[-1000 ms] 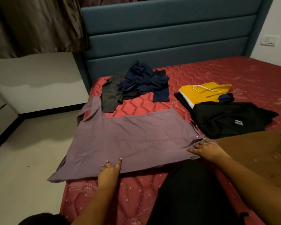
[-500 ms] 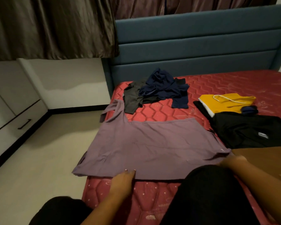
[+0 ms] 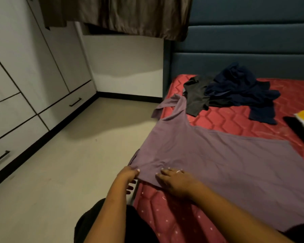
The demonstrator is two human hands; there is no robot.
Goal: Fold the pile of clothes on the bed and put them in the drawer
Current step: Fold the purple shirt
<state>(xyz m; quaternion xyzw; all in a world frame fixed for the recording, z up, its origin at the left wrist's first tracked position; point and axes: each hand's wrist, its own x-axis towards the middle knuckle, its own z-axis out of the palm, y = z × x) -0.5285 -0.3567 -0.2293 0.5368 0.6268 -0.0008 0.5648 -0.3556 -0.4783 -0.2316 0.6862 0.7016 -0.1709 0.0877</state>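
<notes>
Pinching the near corner of the purple shirt (image 3: 218, 163), the left hand (image 3: 128, 176) holds it with thumb on top; the right hand (image 3: 175, 181) lies flat, fingers straight, on the cloth beside it. The shirt is spread over the edge of the bed (image 3: 226, 120), the dark pile (image 3: 239, 90) beyond it.

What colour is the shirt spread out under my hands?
The shirt is plain mauve purple, with no pattern; the head view shows it best.
</notes>
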